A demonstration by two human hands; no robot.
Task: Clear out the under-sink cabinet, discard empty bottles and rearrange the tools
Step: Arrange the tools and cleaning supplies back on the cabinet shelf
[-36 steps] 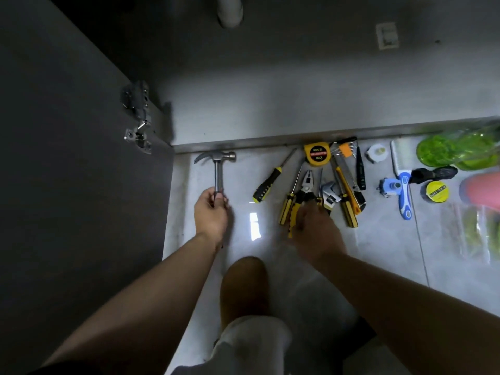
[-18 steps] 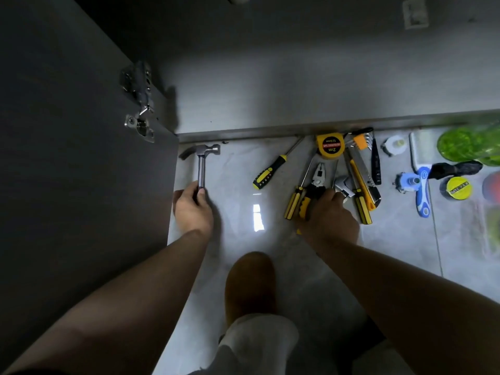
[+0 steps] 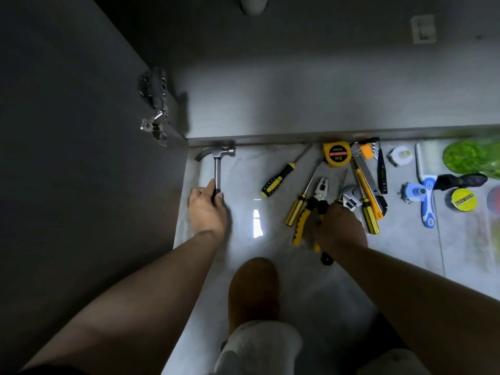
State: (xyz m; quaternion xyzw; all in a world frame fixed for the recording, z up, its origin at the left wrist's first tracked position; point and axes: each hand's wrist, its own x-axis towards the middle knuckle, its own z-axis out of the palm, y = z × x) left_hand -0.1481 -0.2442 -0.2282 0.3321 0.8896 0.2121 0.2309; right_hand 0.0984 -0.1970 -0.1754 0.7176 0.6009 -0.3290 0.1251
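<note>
My left hand [image 3: 207,209] grips the handle of a steel claw hammer [image 3: 217,161] that lies on the tiled floor, its head close to the cabinet's front edge. My right hand [image 3: 338,228] rests over a pile of tools, fingers curled around the rear handle of the yellow-black pliers [image 3: 311,209]. Beside them lie yellow-black screwdrivers [image 3: 277,180], a small adjustable wrench [image 3: 351,197], a yellow tape measure [image 3: 336,154], a utility knife [image 3: 369,185] and a set of hex keys [image 3: 369,150].
The open cabinet door [image 3: 81,158] with its hinge [image 3: 155,109] stands on the left. The cabinet floor [image 3: 297,98] lies ahead under a drain pipe [image 3: 254,4]. A blue-handled brush [image 3: 427,196], tape rolls [image 3: 462,198] and green bottles [image 3: 470,156] sit at right. My knee [image 3: 253,290] is below.
My left hand slid the hammer leftward toward the cabinet door. My right hand stayed on the tool pile and settled onto the pliers' handle.
</note>
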